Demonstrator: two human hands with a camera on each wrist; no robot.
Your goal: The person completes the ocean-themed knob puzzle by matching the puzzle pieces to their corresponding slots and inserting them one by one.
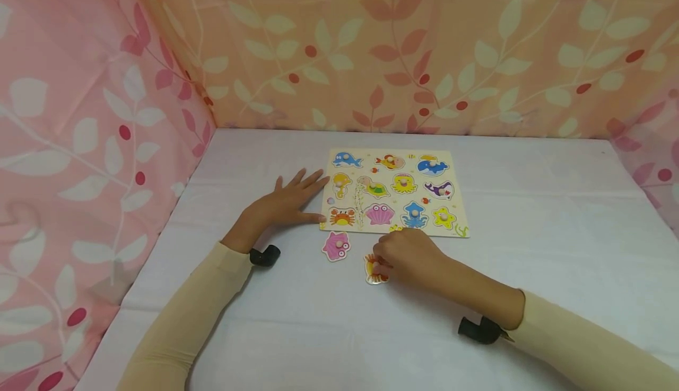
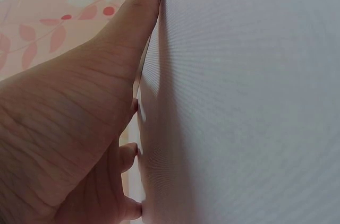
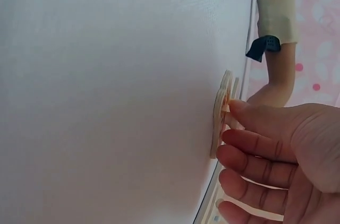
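Observation:
A pale wooden peg puzzle board [image 1: 458, 220] with sea animal pictures lies on the white table. Just in front of its lower edge is a pink shell piece [image 1: 334, 248] with a round knob. My right hand [image 1: 414, 261] pinches an orange crab piece [image 1: 371, 270] between thumb and fingers, to the right of the shell. In the right wrist view, the crab piece [image 3: 218, 123] stands edge-on at the fingertips. My left hand [image 1: 289, 202] rests on the table with fingers spread, thumb and fingertips at the board's left edge.
Knobbed pieces such as the blue squid [image 1: 414, 217] and yellow starfish [image 1: 444, 219] sit in the board. Crab and shell pictures show in its lower row. A leaf-patterned curtain [image 1: 339, 96] rises behind the table [image 1: 530, 202], and pink cloth [image 1: 63, 143] hangs at left.

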